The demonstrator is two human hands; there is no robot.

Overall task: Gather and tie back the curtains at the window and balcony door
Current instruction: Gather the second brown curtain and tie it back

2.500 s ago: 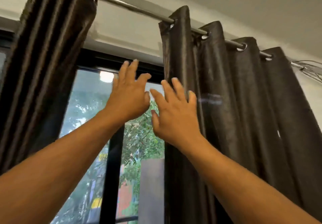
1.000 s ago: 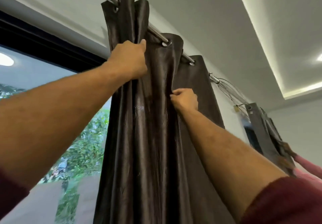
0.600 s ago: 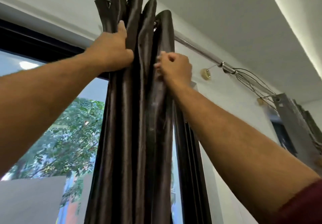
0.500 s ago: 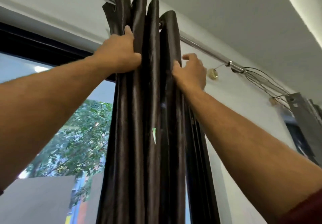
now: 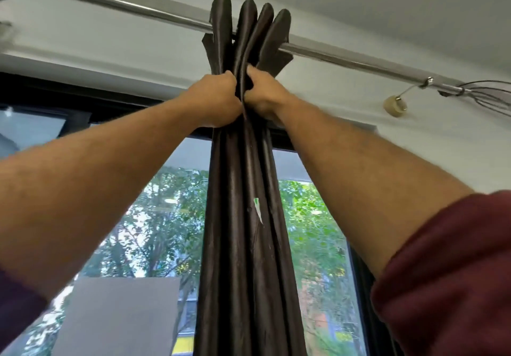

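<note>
support: metal curtain rod (image 5: 116, 3) | on it: dark curtain (image 5: 243, 217), bunched folds

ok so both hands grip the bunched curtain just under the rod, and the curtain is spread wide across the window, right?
Not spread. The head view shows the curtain bunched into one narrow column of folds under the rod, window glass bare on both sides. The left hand and right hand do grip it there.
</note>
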